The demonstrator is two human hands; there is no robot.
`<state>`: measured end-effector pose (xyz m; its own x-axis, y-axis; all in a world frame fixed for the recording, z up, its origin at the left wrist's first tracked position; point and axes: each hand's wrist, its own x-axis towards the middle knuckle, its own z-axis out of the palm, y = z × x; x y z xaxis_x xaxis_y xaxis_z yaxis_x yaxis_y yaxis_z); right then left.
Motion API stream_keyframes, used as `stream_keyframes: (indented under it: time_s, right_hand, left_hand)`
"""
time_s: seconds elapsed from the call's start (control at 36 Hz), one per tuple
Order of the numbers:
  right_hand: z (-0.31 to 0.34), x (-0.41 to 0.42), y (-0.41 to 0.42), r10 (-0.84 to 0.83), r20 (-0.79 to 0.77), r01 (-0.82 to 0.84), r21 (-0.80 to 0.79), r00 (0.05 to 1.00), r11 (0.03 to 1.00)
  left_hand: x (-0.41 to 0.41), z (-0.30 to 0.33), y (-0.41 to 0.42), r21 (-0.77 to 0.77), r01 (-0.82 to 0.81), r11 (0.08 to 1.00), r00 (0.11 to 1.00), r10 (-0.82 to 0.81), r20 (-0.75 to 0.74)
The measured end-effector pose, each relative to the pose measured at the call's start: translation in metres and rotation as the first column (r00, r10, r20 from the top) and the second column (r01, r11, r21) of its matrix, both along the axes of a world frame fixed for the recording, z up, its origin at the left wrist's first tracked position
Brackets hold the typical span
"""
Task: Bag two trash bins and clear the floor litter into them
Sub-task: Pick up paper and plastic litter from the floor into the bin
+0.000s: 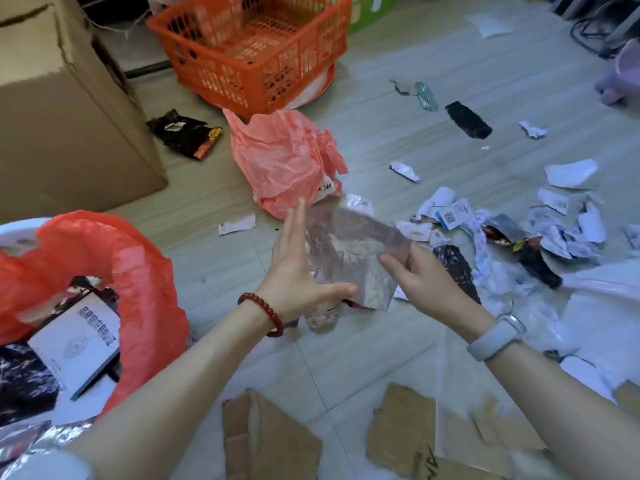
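Observation:
A silver foil wrapper (349, 254) is held above the floor between both hands. My left hand (298, 271) presses its left side with the fingers straight and the thumb under its lower edge. My right hand (415, 278) pinches its right edge. At the left stands a white bin lined with a red bag (114, 258), holding a white box, dark wrappers and foil. A loose red bag (280, 157) lies crumpled on the floor beyond the hands. Torn paper and wrappers (540, 230) are scattered at the right.
An orange plastic crate (256, 46) stands at the back, a large cardboard box (65, 109) at the left. A black snack packet (187, 133) lies beside the box. Torn cardboard pieces (270, 441) lie near my arms. A purple stool (620, 77) is at the far right.

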<state>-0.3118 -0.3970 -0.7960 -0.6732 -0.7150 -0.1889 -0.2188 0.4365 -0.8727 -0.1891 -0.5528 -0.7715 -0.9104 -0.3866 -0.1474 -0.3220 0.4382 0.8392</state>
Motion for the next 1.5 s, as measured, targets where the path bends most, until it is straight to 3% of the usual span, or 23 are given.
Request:
stream_keyframes:
  time_s: [0.08, 0.19, 0.36, 0.42, 0.5, 0.56, 0.61, 0.67, 0.75, 0.86, 1.03, 1.17, 1.25, 1.42, 1.5]
  right_hand:
    - [0.004, 0.017, 0.003, 0.047, 0.147, -0.028, -0.129, 0.988, 0.991]
    - [-0.003, 0.03, 0.001, 0.072, 0.197, -0.054, -0.096, 0.978, 0.994]
    - [0.001, 0.029, 0.005, 0.05, 0.394, -0.001, -0.124, 0.918, 0.992]
    - [0.001, 0.026, 0.011, 0.037, 0.404, 0.016, -0.127, 0.914, 0.992]
    - [-0.006, 0.018, 0.019, -0.044, 0.326, 0.063, -0.049, 0.944, 0.997]
    - [-0.017, 0.011, 0.021, -0.141, 0.211, 0.141, 0.012, 0.967, 0.99]
    - [-0.031, 0.002, 0.02, -0.132, 0.029, 0.128, 0.111, 0.991, 0.986]
    - [-0.044, -0.005, 0.014, 0.045, -0.157, -0.004, 0.251, 0.987, 0.968]
    - [-0.059, -0.006, -0.006, 0.311, -0.283, -0.164, 0.444, 0.907, 0.881]
    - [-0.067, 0.009, -0.025, 0.463, -0.307, -0.254, 0.532, 0.831, 0.808]
    - [-0.066, 0.018, -0.011, 0.572, -0.287, -0.323, 0.598, 0.768, 0.733]
    - [-0.069, 0.029, 0.004, 0.501, -0.322, -0.299, 0.509, 0.803, 0.807]
    - [-0.067, 0.037, -0.001, 0.512, -0.322, -0.343, 0.458, 0.796, 0.82]
    - [-0.074, 0.055, -0.005, 0.688, -0.393, -0.405, 0.592, 0.61, 0.697]
    - [-0.074, 0.062, -0.009, 0.698, -0.381, -0.335, 0.674, 0.607, 0.659]
  left_hand:
    - [0.006, -0.003, 0.01, 0.27, 0.057, 0.961, 0.997, -0.071, 0.041]
    - [0.011, -0.025, 0.028, 0.318, 0.147, 0.937, 0.975, -0.19, 0.111]
    - [0.001, -0.055, 0.036, 0.457, 0.021, 0.889, 0.994, -0.066, 0.084]
    - [-0.003, -0.061, 0.039, 0.401, -0.004, 0.916, 0.996, -0.032, 0.083]
    - [-0.007, -0.064, 0.043, 0.135, 0.033, 0.99, 0.995, -0.046, 0.09]
    - [-0.007, -0.072, 0.043, 0.039, 0.063, 0.997, 0.988, -0.068, 0.137]
    - [-0.003, -0.076, 0.039, -0.067, 0.101, 0.993, 0.977, -0.087, 0.195]
    - [0.004, -0.075, 0.036, -0.26, 0.192, 0.946, 0.953, -0.116, 0.281]
    - [0.016, -0.067, 0.022, -0.653, 0.266, 0.709, 0.939, -0.036, 0.343]
    - [0.025, -0.073, 0.0, -0.709, 0.296, 0.64, 0.866, 0.133, 0.482]
    - [0.033, -0.072, -0.002, -0.704, 0.233, 0.67, 0.872, 0.177, 0.457]
    - [0.035, -0.081, -0.007, -0.754, 0.178, 0.632, 0.901, 0.203, 0.383]
    - [0.035, -0.079, -0.009, -0.735, 0.173, 0.656, 0.89, 0.216, 0.402]
    - [0.036, -0.075, -0.009, -0.723, 0.126, 0.68, 0.904, 0.221, 0.365]
    - [0.034, -0.07, -0.007, -0.68, 0.142, 0.72, 0.904, 0.186, 0.386]
